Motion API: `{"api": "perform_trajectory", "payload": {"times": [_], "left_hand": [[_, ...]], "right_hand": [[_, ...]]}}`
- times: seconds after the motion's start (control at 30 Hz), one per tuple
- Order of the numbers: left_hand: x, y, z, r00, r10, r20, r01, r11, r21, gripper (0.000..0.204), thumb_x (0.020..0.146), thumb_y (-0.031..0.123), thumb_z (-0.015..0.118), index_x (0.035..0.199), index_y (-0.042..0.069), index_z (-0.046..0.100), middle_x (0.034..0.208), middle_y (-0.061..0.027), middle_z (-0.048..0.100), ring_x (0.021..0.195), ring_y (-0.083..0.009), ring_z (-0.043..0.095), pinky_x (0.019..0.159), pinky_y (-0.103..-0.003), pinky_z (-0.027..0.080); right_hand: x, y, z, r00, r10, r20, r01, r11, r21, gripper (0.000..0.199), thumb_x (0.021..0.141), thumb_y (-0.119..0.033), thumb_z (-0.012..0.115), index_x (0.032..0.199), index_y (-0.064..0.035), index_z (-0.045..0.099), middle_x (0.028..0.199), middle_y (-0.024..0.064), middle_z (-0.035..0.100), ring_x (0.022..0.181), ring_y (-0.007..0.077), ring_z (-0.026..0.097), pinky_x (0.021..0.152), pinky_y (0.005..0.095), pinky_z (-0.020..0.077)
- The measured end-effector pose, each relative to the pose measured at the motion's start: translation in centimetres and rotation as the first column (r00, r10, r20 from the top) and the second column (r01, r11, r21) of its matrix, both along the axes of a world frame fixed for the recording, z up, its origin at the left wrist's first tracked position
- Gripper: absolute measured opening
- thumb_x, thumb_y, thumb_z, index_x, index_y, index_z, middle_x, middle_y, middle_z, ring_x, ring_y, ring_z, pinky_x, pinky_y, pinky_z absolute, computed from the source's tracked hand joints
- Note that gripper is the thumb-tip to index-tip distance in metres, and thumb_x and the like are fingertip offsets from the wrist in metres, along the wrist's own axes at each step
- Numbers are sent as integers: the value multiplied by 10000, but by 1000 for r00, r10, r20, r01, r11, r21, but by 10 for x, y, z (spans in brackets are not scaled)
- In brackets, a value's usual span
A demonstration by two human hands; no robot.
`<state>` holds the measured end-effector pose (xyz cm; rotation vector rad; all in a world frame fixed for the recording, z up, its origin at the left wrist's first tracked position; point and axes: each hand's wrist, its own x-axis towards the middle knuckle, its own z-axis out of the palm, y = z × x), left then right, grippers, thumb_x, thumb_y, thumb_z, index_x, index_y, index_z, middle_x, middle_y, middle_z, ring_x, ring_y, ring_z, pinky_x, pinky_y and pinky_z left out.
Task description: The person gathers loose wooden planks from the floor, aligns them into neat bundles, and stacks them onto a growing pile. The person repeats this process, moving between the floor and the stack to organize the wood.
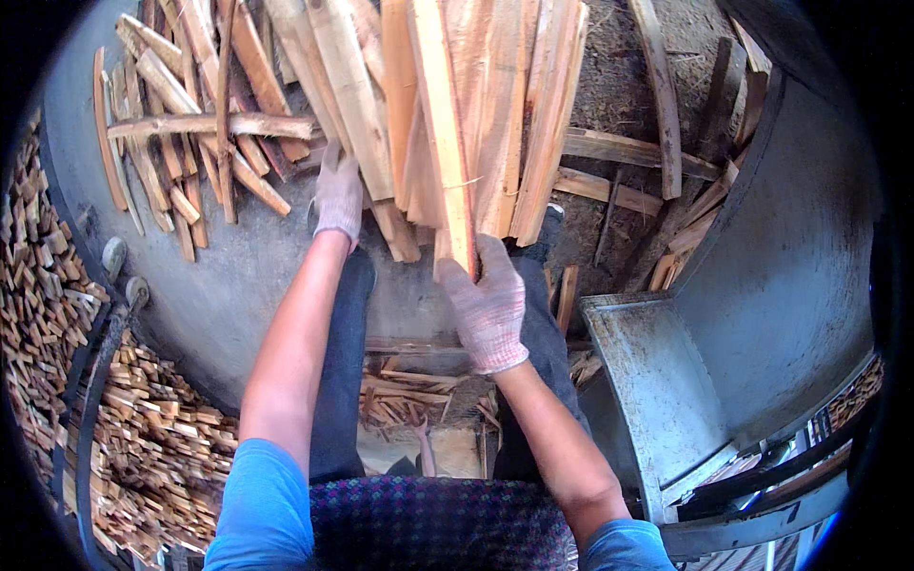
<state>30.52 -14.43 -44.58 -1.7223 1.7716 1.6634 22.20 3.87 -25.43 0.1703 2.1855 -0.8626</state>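
Note:
My right hand (pixel 486 309), in a pale knitted glove, is closed round the near end of a long light wooden slat (pixel 440 124). That slat lies lengthwise over a thick bundle of similar slats (pixel 500 124) in front of me. My left hand (pixel 339 195), gloved too and slightly blurred, is at the bundle's left side. Its fingers close on the near end of another wooden slat (pixel 328 86), and their tips are partly hidden. The bundle's near ends are uneven and stick out above my knees.
Loose wood pieces (pixel 205 124) lie crisscrossed on the grey metal surface (pixel 209 295) at left. Split wood is heaped (pixel 162 447) at lower left. A curved metal wall with a ledge (pixel 657 371) stands at right. Below, between my legs, another person's hand (pixel 420 426) shows.

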Motion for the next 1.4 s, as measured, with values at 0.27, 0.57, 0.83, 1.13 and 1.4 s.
{"api": "perform_trajectory", "payload": {"times": [0.27,0.57,0.83,1.13,1.4], "left_hand": [[-52,-41,-3,982,187,-32,-180,973,147,741,978,536,657,1466,-8,534,1275,-167,691,1118,-251,656,996,-387,511],[22,-72,54,821,531,-209,-357,763,538,524,1117,324,473,1555,39,437,1616,-105,431,1474,-243,424,1217,-419,359],[118,-187,83,984,175,-20,-175,984,-17,498,1004,325,704,1385,19,613,1099,-50,685,933,-146,639,860,-285,512],[64,-53,117,847,-531,2,468,745,-476,687,922,77,747,1544,15,462,1504,-182,566,1380,-275,555,1186,-378,396],[-6,32,122,752,-655,-75,631,748,-205,697,890,25,748,1534,4,481,1499,-166,570,1397,-266,544,1191,-380,399]], "right_hand": [[4,-7,19,995,81,-65,-75,993,95,322,900,-212,735,1129,0,657,848,204,677,742,313,706,724,398,556],[22,-90,4,939,309,-152,-315,949,-19,347,885,-254,799,1110,-20,675,852,201,700,784,322,736,672,435,570],[-3,-76,4,953,270,134,-218,924,-315,565,859,-319,822,1259,30,629,1111,232,717,1060,349,717,914,425,562],[-288,224,-168,871,491,-16,-282,527,802,699,909,-515,702,1325,44,649,1283,306,673,1154,451,678,1020,498,526],[-296,222,-201,823,545,-160,-376,734,566,621,895,-600,712,1102,-15,740,957,201,761,888,336,749,811,476,565]]}}
